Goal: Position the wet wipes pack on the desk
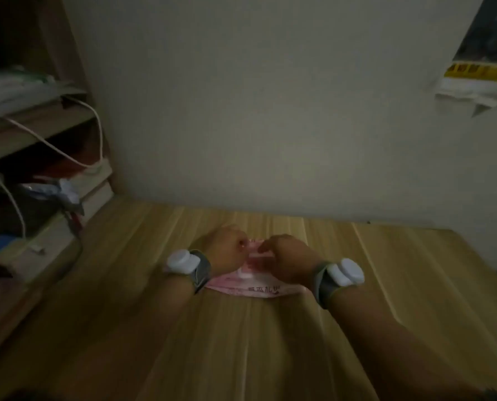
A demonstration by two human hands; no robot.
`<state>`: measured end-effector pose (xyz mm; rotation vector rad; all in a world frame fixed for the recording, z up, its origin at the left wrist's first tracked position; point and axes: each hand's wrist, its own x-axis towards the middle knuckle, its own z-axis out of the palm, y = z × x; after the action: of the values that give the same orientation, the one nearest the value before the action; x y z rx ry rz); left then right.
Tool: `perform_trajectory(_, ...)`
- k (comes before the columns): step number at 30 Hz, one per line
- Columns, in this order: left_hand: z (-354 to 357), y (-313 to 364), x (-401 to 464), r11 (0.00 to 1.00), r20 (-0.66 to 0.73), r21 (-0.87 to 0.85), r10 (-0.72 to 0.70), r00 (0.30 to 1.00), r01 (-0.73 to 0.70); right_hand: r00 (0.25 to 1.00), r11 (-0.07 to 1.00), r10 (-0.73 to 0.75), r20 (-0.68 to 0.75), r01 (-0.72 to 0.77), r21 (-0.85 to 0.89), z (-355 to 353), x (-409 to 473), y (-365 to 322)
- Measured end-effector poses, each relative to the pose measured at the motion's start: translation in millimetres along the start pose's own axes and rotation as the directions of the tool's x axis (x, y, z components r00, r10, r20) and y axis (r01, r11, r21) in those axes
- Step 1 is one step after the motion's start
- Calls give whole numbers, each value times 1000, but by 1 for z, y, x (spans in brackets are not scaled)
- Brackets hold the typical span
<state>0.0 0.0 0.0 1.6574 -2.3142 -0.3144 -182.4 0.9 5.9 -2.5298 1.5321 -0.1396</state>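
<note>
Head view: left hand [227, 250] and right hand [285, 261] close together, both pinching the top edge of a pink packet [250, 285] lying on the wooden table [241, 342] near the wall [270, 96]. White trackers on both wrists.

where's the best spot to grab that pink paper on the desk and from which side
Take the pink paper by its raised far edge, probably from above with both hands. The left hand and right hand already pinch that lifted part, while the near edge lies flat on the wooden desk.
</note>
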Motion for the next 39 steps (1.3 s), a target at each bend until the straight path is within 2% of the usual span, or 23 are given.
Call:
perform_trajectory(3,12,-8,-5,997,-60,-71,-31,998,27,996,995,-88,-9,87,-50,19,5,7)
perform_trajectory(5,21,-5,-12,991,-77,-124,-65,995,55,995,996,-94,-25,94,-9,27,3,6)
perform_trajectory(9,34,1,-12,988,-137,-155,-9,991,-12,987,990,-127,-100,132,45,29,0,4)
perform_trajectory(16,48,-10,-16,971,-249,-193,88,965,-138,990,987,-124,-73,131,96,34,-3,7)
perform_trajectory(20,47,-12,-21,967,-256,-161,152,955,-197,985,988,-136,-106,142,56,35,-3,4)
perform_trajectory(27,52,-12,-27,933,-286,-184,251,925,-310,988,985,-126,-94,114,-128,42,-8,-8)
perform_trajectory(34,52,-18,-27,946,-264,-136,253,931,-296,990,965,-118,-74,97,-244,42,-12,-24)
perform_trajectory(39,47,-15,-25,928,-286,-207,245,926,-309,990,956,-115,-80,89,-279,30,-17,-27)
